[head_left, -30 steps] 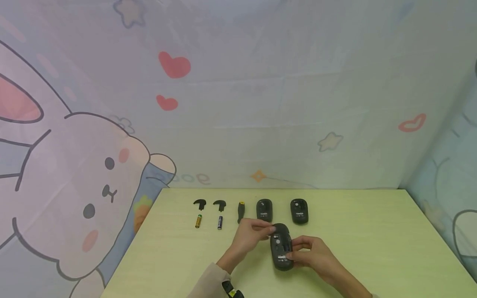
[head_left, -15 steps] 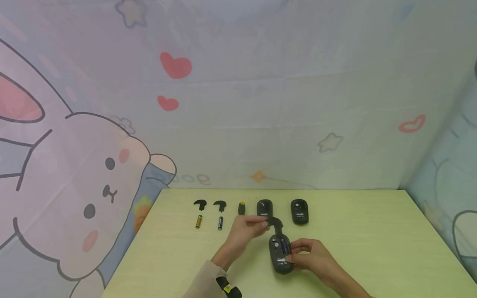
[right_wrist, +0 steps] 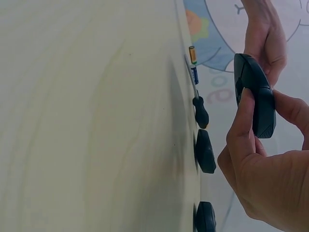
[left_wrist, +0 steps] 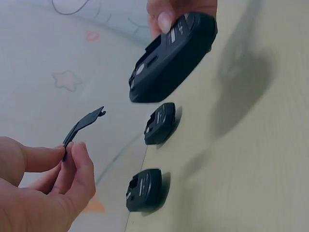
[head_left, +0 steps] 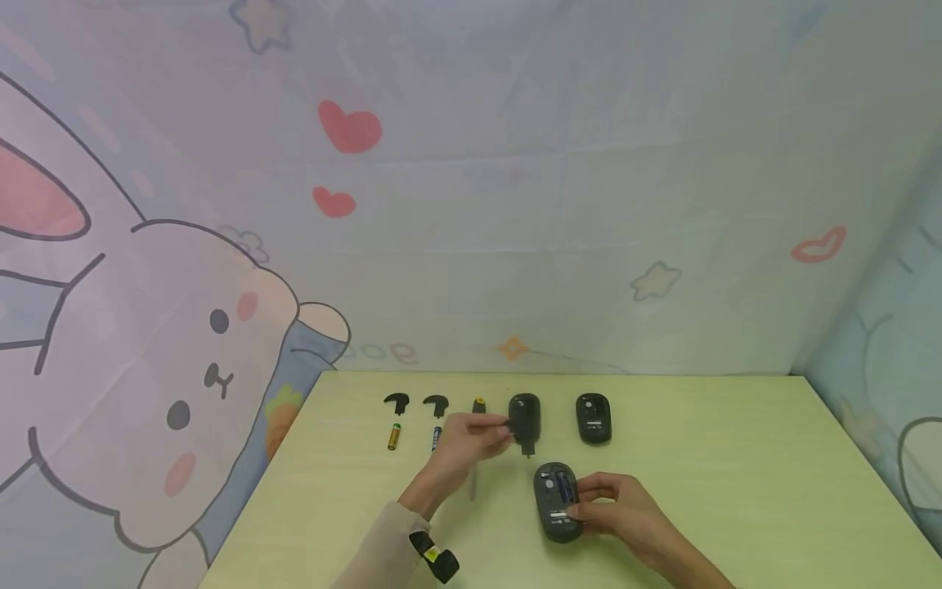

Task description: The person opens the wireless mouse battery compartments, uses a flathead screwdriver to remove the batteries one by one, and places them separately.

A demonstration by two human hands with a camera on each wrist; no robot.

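My right hand (head_left: 618, 509) holds a dark computer mouse (head_left: 555, 511), underside up, raised above the table. A blue battery (head_left: 564, 487) lies in its open compartment. Between thumb and fingertips, my left hand (head_left: 458, 450) pinches a thin black battery cover (left_wrist: 84, 124), hooked in shape. In the left wrist view this cover is apart from the mouse. In the head view it overlaps another mouse (head_left: 525, 402) at the back. The right wrist view shows the held mouse (right_wrist: 263, 108) from its side, fingers and thumb on both sides.
On the pale table (head_left: 706, 483), a further mouse (head_left: 594, 419) lies at the back. To the left are two black covers (head_left: 398, 402), a yellow battery (head_left: 393, 436), a blue battery (head_left: 437, 438) and a screwdriver (head_left: 479, 406), partly hidden by my left hand.
My left hand has pulled the cover off the mouse and moved it up and left. The battery inside now shows. My right hand stays nearly still with the mouse.
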